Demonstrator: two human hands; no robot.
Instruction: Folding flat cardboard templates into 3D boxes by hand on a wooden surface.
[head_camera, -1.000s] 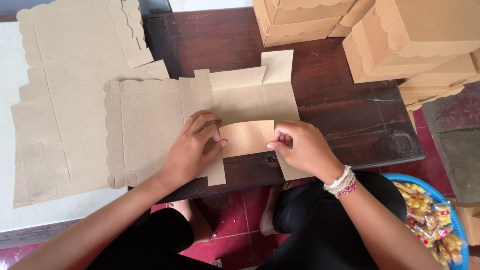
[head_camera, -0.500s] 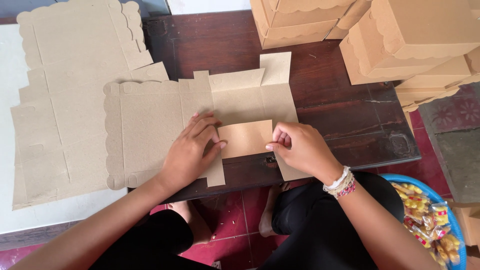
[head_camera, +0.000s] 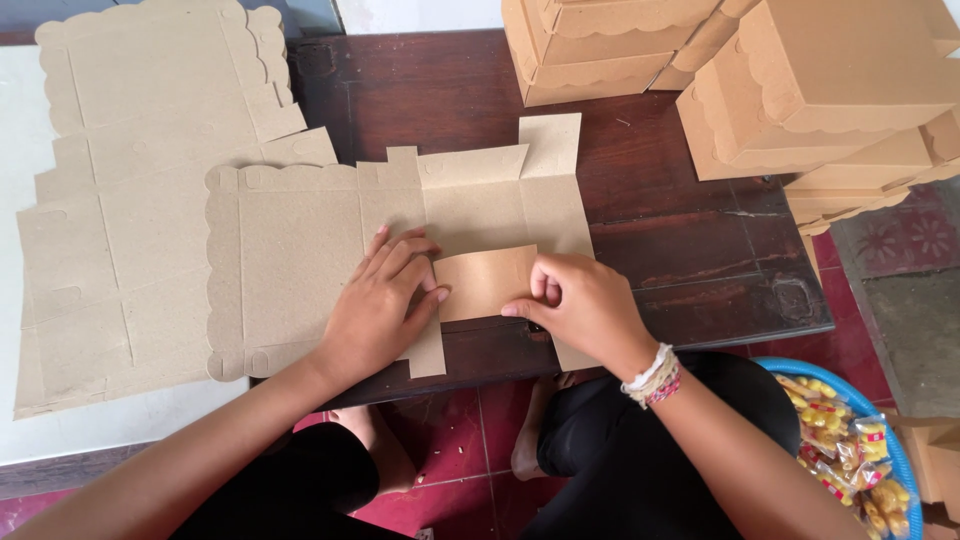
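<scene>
A flat brown cardboard box blank (head_camera: 300, 260) with scalloped edges lies on a dark wooden table (head_camera: 680, 250). Its near side flap (head_camera: 485, 280) is folded up and inward, showing its smoother brown side. My left hand (head_camera: 385, 300) lies flat on the blank just left of that flap, thumb against the flap's edge. My right hand (head_camera: 575, 300) pinches the flap's right edge between thumb and fingers. A beaded bracelet is on my right wrist.
More flat blanks (head_camera: 120, 200) are stacked at the left, partly on a white surface. Folded cardboard boxes (head_camera: 800, 90) are piled at the back and right of the table. A blue basin of yellow snack packets (head_camera: 850, 440) stands on the red floor at the right.
My right hand has slid a little left along the folded flap, thumb now pointing left under it. The left hand has stayed put, pressing the blank.
</scene>
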